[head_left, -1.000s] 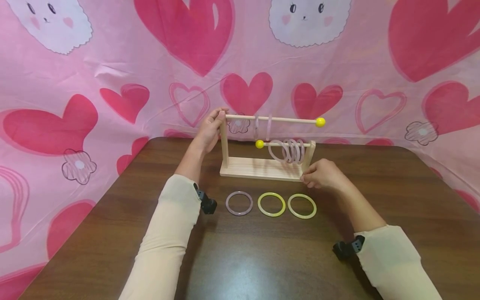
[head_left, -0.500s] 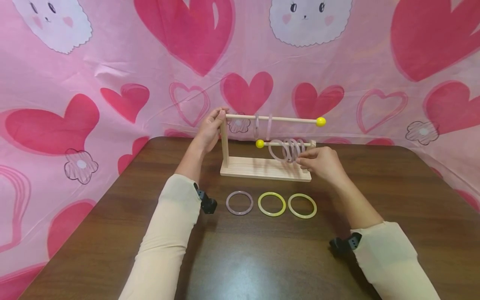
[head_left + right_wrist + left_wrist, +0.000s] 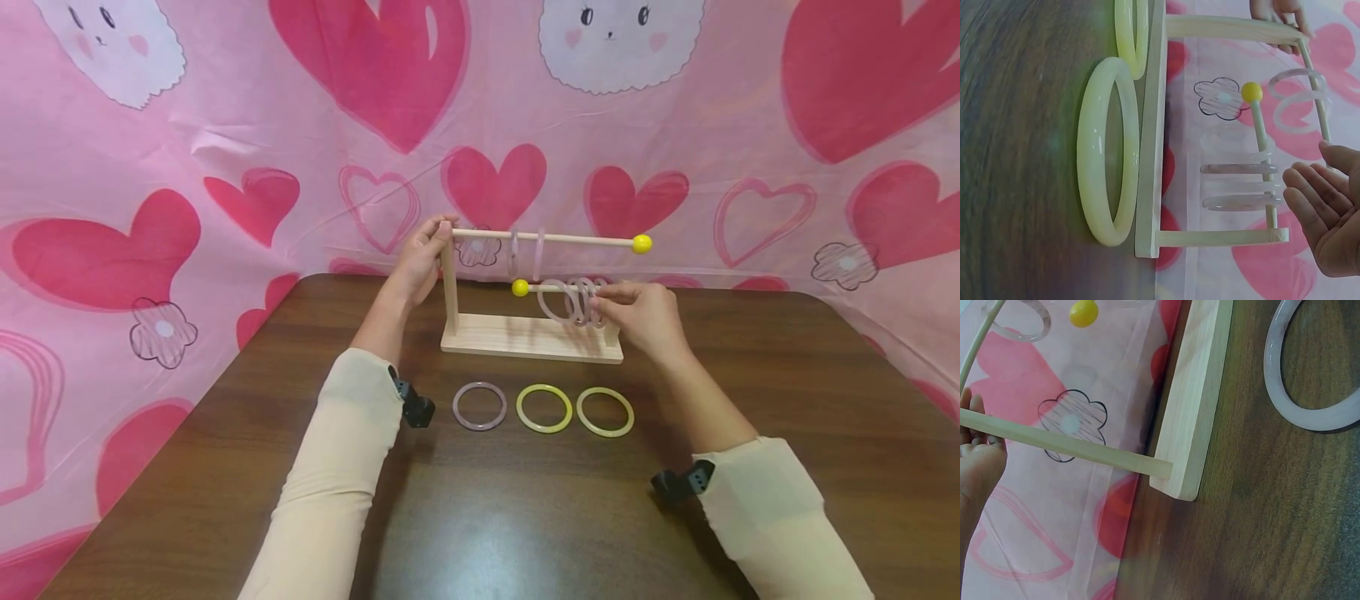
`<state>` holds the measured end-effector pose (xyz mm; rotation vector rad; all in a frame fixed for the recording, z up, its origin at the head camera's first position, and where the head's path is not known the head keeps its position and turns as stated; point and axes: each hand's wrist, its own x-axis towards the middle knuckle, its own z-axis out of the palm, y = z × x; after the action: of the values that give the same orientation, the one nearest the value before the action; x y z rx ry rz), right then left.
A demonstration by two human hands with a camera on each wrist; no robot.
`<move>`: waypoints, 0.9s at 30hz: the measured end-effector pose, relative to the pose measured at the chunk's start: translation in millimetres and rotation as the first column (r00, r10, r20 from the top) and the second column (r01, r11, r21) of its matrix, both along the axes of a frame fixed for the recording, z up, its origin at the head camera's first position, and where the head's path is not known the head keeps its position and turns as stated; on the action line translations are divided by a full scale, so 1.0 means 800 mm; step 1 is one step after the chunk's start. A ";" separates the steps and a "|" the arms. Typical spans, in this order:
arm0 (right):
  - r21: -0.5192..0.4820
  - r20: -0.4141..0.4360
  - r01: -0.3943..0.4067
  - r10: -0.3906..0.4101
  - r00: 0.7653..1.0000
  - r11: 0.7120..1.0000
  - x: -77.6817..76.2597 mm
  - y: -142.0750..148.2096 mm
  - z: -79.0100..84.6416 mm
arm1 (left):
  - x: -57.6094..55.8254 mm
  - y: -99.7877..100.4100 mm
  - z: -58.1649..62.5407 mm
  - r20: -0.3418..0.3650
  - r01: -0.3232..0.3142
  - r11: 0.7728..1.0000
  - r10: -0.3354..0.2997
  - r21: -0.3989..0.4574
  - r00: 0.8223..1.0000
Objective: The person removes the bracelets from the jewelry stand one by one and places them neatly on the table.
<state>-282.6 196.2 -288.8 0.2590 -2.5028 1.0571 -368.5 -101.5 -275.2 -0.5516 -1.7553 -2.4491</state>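
Note:
A wooden bangle stand (image 3: 525, 337) has an upper and a lower rod, each tipped with a yellow ball (image 3: 641, 244). At the top of the tall post, my left hand (image 3: 415, 265) grips the wood, thumb in front and fingers behind. Two pale bangles (image 3: 538, 258) hang from the upper rod. Several translucent bangles (image 3: 1238, 169) hang on the lower rod. My right hand (image 3: 651, 318) is beside these, its fingertips overlapping the rightmost ones in the head view. In the right wrist view its fingers (image 3: 1316, 194) are loosely extended near the lower rod.
In front of the stand, three bangles lie in a row on the brown table (image 3: 465, 533): a purple one (image 3: 480, 428), a bright yellow one (image 3: 545, 430) and a pale yellow-green one (image 3: 606, 434). Behind the table hangs a pink heart-patterned cloth (image 3: 330, 92).
My right hand has risen from the right end of the stand's base to the bangles on the lower rod. The left hand stays on the post.

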 end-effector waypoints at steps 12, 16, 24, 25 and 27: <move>-0.102 -0.067 0.014 -0.021 0.998 0.995 -0.006 -0.012 -0.003 | 0.000 0.000 0.000 -0.005 0.005 1.000 -0.005 0.014 1.000; -0.121 -0.069 0.013 -0.021 0.997 0.993 -0.007 -0.016 -0.004 | -0.001 0.000 -0.001 -0.012 0.002 1.000 -0.002 0.018 1.000; -0.146 -0.072 -0.008 -0.003 0.997 0.989 -0.010 -0.022 -0.007 | -0.001 -0.001 -0.003 -0.021 0.008 1.000 -0.007 0.019 1.000; -0.146 -0.074 -0.006 -0.005 0.997 0.989 -0.011 -0.023 -0.007 | -0.002 -0.001 -0.003 -0.022 0.008 1.000 -0.008 0.019 1.000; -0.146 -0.074 -0.001 -0.010 0.997 0.989 -0.011 -0.024 -0.008 | -0.002 -0.001 -0.003 -0.025 0.010 1.000 -0.009 0.020 1.000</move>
<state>-291.3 177.3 -295.0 0.2452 -2.3464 1.1997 -370.1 -102.3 -277.4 -0.5876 -1.7215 -2.4520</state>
